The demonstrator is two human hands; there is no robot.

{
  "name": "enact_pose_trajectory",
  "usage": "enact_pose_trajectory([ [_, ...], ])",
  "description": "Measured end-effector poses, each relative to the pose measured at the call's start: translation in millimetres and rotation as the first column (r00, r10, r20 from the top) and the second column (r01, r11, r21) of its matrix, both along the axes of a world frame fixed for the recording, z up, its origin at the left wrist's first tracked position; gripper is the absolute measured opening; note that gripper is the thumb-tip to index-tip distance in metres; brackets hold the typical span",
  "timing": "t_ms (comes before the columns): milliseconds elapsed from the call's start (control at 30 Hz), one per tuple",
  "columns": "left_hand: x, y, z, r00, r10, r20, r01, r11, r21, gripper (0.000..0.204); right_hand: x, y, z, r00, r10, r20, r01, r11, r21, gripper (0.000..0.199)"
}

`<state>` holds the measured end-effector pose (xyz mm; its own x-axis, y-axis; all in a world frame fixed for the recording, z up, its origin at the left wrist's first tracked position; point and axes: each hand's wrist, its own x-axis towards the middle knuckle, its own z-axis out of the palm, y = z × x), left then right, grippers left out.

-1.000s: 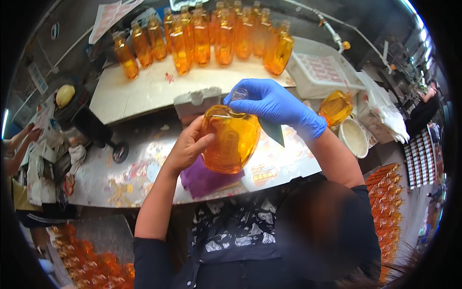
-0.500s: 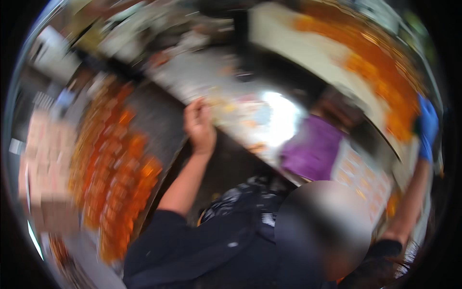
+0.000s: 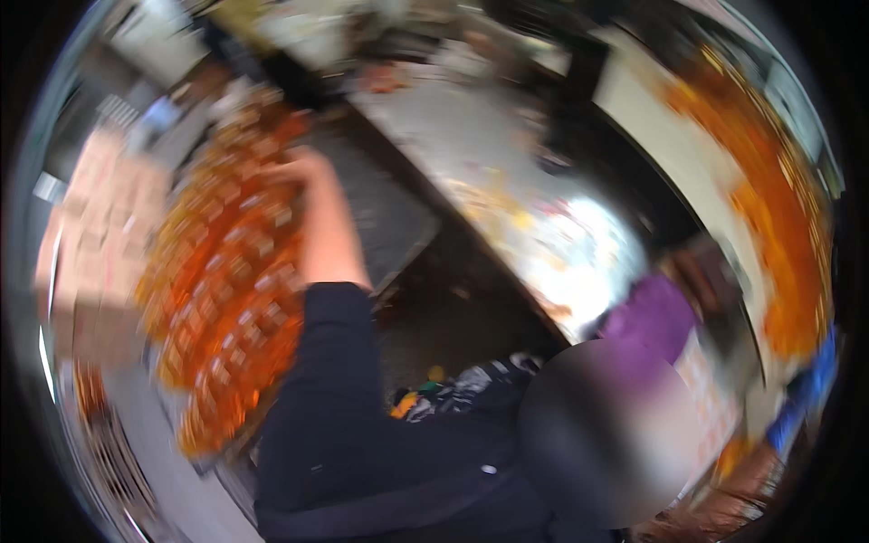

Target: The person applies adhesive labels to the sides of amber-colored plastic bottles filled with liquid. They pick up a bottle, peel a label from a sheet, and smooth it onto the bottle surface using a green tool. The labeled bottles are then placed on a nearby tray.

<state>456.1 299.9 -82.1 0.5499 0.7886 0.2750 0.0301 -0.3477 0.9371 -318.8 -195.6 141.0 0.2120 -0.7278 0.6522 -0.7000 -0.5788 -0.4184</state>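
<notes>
My left hand (image 3: 299, 168) reaches over rows of orange, glossy containers (image 3: 231, 281), which look like jars, on the left. Motion smears its fingers, so whether they touch or grip one of the containers cannot be told. Far to the right, my right hand (image 3: 808, 385), in a blue glove, is a blurred streak at the rim of the picture. It is nearest to the lower end of a band of orange items (image 3: 786, 240) along a cream-coloured surface (image 3: 647, 86). Its fingers do not show clearly.
A purple cloth or bag (image 3: 647, 330) lies by the near end of a pale, littered worktop (image 3: 507, 163). A dark tabletop (image 3: 385, 204) borders the containers. Stacked cardboard boxes (image 3: 109, 213) stand at far left. A sheet with orange marks (image 3: 711, 389) lies at right.
My left hand has swung left from above the dark table to the orange containers. The view has turned, shifting the worktop and purple thing rightward. My gloved right hand appears lower at the rim.
</notes>
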Motion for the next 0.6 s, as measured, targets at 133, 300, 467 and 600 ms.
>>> enact_pose_trajectory([
  [133, 55, 32, -9, 0.982, -0.16, -0.096, 0.18, 0.949, 0.259, 0.081, 0, 111, -42, 0.984, 0.016, 0.177, -0.044, 0.987, 0.157, 0.03],
  [300, 58, 21, -18, 0.957, -0.288, -0.044, 0.288, 0.912, 0.292, 0.075, -26, 205, -94, 0.953, -0.189, 0.235, 0.051, 0.869, 0.493, 0.023],
  [467, 32, -42, 15, 0.9, -0.436, 0.025, 0.423, 0.885, 0.194, 0.07, -61, 270, -172, 0.918, -0.302, -0.256, 0.394, 0.757, 0.521, 0.03],
  [600, 15, -53, 49, 0.862, -0.487, 0.137, 0.474, 0.873, 0.117, 0.066, -23, 268, -189, 0.842, -0.268, -0.468, 0.485, 0.757, 0.438, 0.036],
])
